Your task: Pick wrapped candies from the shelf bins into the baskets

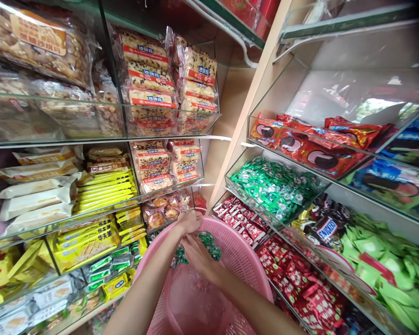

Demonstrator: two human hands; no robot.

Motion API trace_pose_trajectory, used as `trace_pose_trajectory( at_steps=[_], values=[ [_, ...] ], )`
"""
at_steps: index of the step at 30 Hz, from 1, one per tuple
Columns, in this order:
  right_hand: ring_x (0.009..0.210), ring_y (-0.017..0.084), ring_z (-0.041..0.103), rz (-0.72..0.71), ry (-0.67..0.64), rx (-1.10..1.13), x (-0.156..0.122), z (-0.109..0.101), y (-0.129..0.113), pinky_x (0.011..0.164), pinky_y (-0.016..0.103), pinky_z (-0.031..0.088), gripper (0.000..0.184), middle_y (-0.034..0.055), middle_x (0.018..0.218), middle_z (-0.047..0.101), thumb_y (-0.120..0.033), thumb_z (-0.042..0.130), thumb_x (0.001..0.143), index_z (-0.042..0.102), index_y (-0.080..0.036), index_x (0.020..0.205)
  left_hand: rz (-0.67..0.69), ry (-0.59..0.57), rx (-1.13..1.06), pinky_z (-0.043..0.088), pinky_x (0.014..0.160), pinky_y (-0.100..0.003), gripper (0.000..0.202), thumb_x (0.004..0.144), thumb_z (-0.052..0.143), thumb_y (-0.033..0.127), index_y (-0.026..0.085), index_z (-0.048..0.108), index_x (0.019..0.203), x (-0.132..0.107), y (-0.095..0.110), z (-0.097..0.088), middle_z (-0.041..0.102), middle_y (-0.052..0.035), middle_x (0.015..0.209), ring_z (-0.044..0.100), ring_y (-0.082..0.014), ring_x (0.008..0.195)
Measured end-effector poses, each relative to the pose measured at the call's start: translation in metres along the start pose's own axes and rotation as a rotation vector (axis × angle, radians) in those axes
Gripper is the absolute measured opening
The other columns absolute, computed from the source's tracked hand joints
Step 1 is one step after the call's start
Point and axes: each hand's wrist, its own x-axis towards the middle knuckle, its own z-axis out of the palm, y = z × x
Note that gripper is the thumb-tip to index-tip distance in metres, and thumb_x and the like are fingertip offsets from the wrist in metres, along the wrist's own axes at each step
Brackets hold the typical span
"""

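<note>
Head view: "SNICKERS" pack (328,230) lies right of pink basket (249,260).

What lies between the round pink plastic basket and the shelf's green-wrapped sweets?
In the head view, dark-red packets with white print lie between them.

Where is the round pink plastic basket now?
The pink basket is at the lower centre of the head view, left of glossy red packets, with the bare left hand and right hand at its far side.
</note>
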Motion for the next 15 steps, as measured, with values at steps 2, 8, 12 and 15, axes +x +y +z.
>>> trace_pose_trajectory(
  at_steps=[2,8,12,15],
  values=[
    [0.099,0.023,0.048,0.017,0.042,-0.034,-0.004,-0.001,-0.002,0.086,0.035,0.038,0.035,0.0101,0.108,0.053,-0.006,0.039,0.075,0.05,-0.015,0.106,-0.002,-0.002,0.004,0.042,0.072,-0.028,0.034,0.08,0.034,0.036,0.022,0.064,0.088,0.0,0.0,0.0,0.067,-0.004,0.087,0.06,-0.0208,0.086],
    [0.101,0.023,0.046,0.02,0.098,-0.024,-0.013,-0.001,-0.005,0.087,0.037,0.037,0.03,0.0079,0.107,0.053,-0.016,0.049,0.074,0.05,-0.018,0.103,0.007,-0.005,0.008,0.042,0.068,-0.029,0.033,0.079,0.034,0.036,0.022,0.064,0.084,-0.002,0.002,0.002,0.067,-0.0049,0.081,0.061,-0.0219,0.081],
    [0.101,0.025,0.046,-0.006,0.112,-0.069,-0.015,0.005,-0.003,0.084,0.038,0.038,0.03,0.0086,0.109,0.053,-0.027,0.059,0.074,0.051,-0.017,0.101,0.02,0.001,0.014,0.042,0.068,-0.028,0.035,0.08,0.033,0.037,0.021,0.063,0.085,-0.002,0.002,0.005,0.067,-0.0057,0.082,0.061,-0.0224,0.082],
    [0.098,0.024,0.048,0.003,0.119,-0.11,-0.016,0.009,0.0,0.082,0.037,0.04,0.025,0.0076,0.106,0.055,-0.027,0.06,0.074,0.052,-0.017,0.095,0.024,0.001,0.023,0.042,0.068,-0.028,0.035,0.08,0.033,0.036,0.021,0.063,0.084,-0.001,0.002,0.006,0.067,-0.006,0.082,0.061,-0.0225,0.083]
  ],
)
